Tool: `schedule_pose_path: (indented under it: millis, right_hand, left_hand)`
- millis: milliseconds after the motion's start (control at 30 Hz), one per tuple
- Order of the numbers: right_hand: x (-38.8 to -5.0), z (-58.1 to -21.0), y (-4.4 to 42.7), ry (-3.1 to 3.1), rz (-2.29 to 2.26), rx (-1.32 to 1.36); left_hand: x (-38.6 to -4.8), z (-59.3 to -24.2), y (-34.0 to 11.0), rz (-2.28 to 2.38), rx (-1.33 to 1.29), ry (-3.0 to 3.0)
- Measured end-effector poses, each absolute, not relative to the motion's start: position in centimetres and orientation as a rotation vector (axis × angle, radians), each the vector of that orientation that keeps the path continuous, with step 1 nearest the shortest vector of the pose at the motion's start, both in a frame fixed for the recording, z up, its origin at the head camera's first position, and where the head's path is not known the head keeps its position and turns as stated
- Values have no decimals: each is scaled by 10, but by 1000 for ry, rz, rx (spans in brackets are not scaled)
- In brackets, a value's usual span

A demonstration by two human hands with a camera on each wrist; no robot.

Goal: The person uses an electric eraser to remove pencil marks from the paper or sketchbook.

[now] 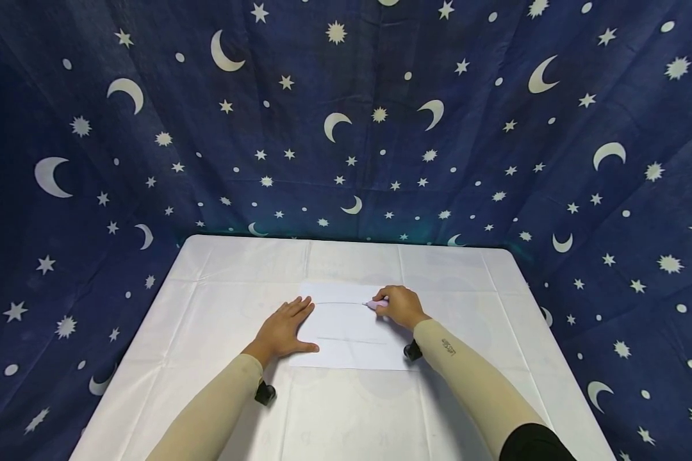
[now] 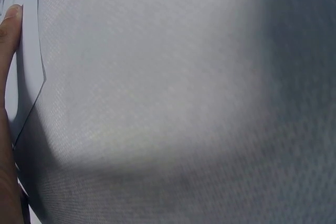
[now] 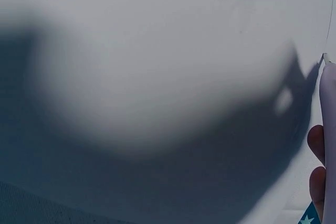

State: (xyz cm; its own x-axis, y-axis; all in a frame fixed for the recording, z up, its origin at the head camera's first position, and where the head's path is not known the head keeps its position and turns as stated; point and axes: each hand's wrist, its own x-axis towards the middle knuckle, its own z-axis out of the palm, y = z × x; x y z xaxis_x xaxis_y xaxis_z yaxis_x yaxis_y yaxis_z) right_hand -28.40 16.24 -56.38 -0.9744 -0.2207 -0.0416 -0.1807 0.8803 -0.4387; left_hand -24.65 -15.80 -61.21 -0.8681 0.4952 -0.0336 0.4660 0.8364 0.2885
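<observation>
A white sheet of paper (image 1: 346, 355) lies on the table, bearing two thin, roughly horizontal lines, one near its top and one lower. The left hand (image 1: 282, 330) rests with spread fingers on the sheet's left edge; in the left wrist view its thumb (image 2: 11, 30) lies on the paper (image 2: 29, 51) near a corner. Between the fingers of the right hand (image 1: 402, 307) is a pale purple pen (image 1: 375, 304), its tip at the right end of the upper line. The right wrist view shows the pen (image 3: 329, 98) and two fingertips (image 3: 316, 142) against it.
A white cloth with fold creases covers the table (image 1: 236, 269). Behind and at both sides hangs a dark blue curtain (image 1: 300, 83) with moons and stars. Small black devices (image 1: 265, 393) are worn at both wrists.
</observation>
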Motion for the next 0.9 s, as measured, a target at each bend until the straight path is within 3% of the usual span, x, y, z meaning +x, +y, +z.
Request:
schedule_pose_path:
  millis: [900]
  right_hand:
    - [-287, -567, 156, 2962, -692, -341]
  left_hand:
    - [-247, -613, -158, 402, 751, 2889]
